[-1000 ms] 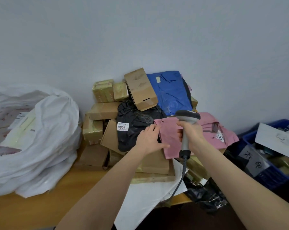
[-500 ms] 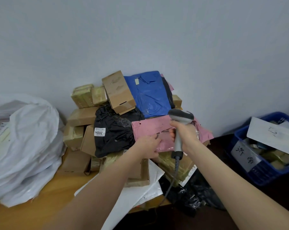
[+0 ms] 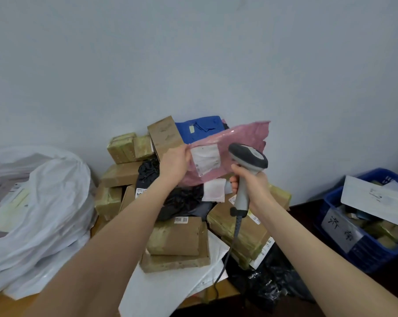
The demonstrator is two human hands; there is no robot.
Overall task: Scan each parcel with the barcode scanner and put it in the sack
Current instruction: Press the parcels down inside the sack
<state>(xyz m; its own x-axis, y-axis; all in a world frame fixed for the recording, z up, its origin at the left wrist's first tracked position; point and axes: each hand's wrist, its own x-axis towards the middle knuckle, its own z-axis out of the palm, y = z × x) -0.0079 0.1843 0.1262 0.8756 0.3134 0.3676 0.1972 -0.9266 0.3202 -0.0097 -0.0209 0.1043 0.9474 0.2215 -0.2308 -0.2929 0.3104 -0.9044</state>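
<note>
My left hand (image 3: 175, 162) grips the left edge of a pink plastic parcel (image 3: 239, 138) and holds it up above the pile, its white label (image 3: 206, 159) facing me. My right hand (image 3: 250, 186) grips the handle of the grey barcode scanner (image 3: 248, 156), whose head sits just right of the label, in front of the pink parcel. The scanner's cable (image 3: 230, 248) hangs down. The white sack (image 3: 40, 213) lies bulging at the left on the wooden table (image 3: 1, 305).
A pile of brown boxes (image 3: 177, 239), a black bag (image 3: 184, 202), a blue bag (image 3: 200, 129) and taped parcels leans against the wall. A blue crate (image 3: 344, 248) with parcels and papers stands at the right. White mailers (image 3: 161, 291) and black bags (image 3: 266, 284) lie at the table's front edge.
My left hand has lifted the pink parcel off the pile and turned its label toward me. My right hand has kept the scanner beside it.
</note>
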